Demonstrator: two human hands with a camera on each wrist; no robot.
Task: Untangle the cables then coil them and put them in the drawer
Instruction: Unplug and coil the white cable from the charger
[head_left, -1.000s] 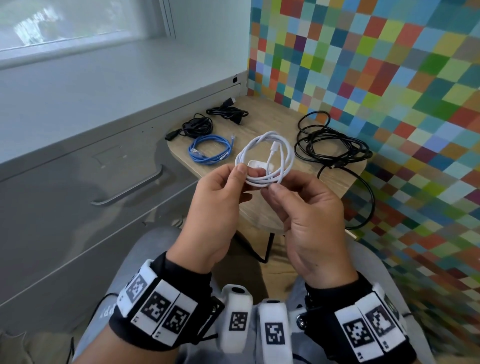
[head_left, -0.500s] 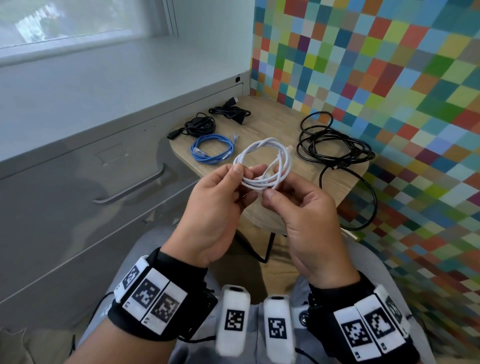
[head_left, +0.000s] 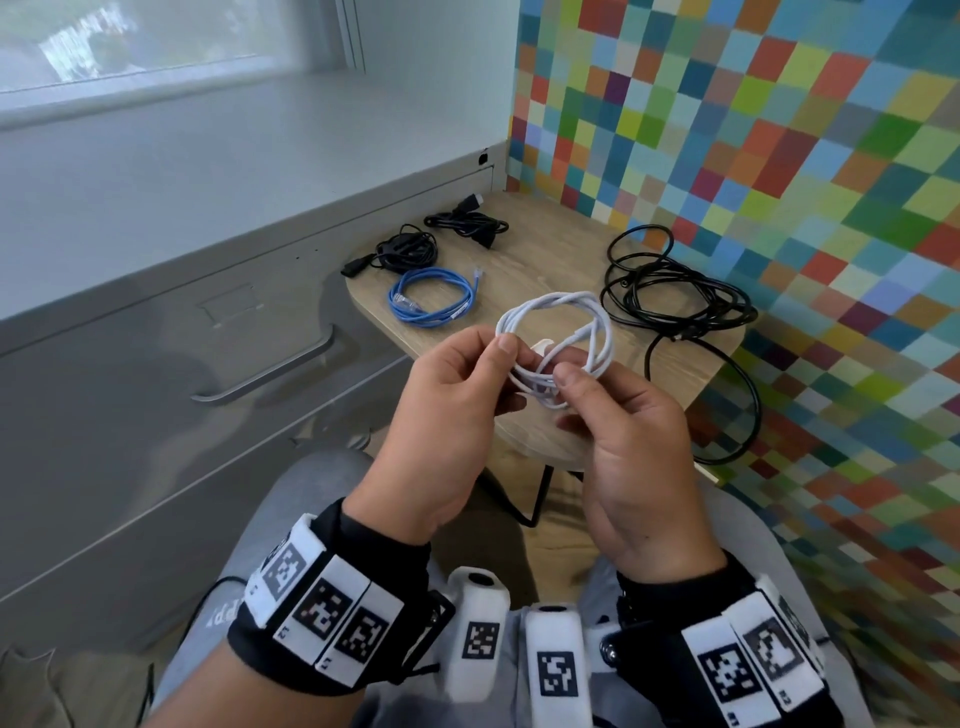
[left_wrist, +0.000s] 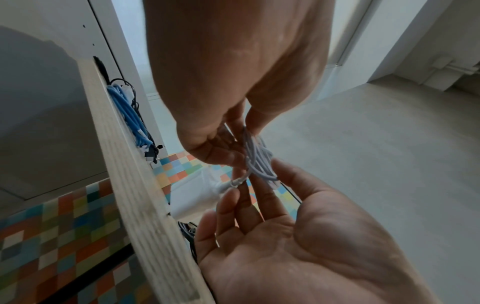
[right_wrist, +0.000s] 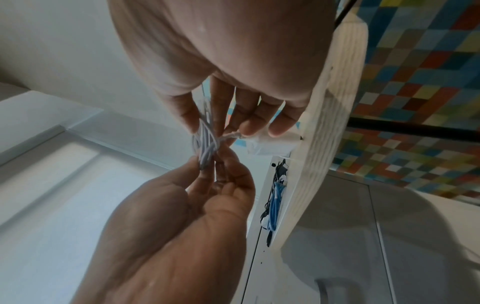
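Observation:
A coiled white cable (head_left: 558, 317) is held in the air over the near edge of the small wooden table (head_left: 545, 249). My left hand (head_left: 501, 347) pinches the coil's left side between thumb and fingers. My right hand (head_left: 563, 387) pinches its near strands, thumb on top. In the left wrist view the left hand (left_wrist: 244, 133) grips the white cable (left_wrist: 255, 160) from above, with the right hand's fingers (left_wrist: 262, 191) under it by a white plug end. In the right wrist view the right hand (right_wrist: 205, 123) and left hand (right_wrist: 207, 164) both hold the white cable (right_wrist: 206, 148).
On the table lie a coiled blue cable (head_left: 431, 301), two small black cable bundles (head_left: 410, 252) (head_left: 467, 223) and a large loose black cable (head_left: 680, 296) that hangs over the right edge. A grey drawer front with a handle (head_left: 270, 374) stands shut at the left.
The white coil has tipped from upright to flatter and turned a little. My right thumb has moved onto its near strands. Both hands keep their hold.

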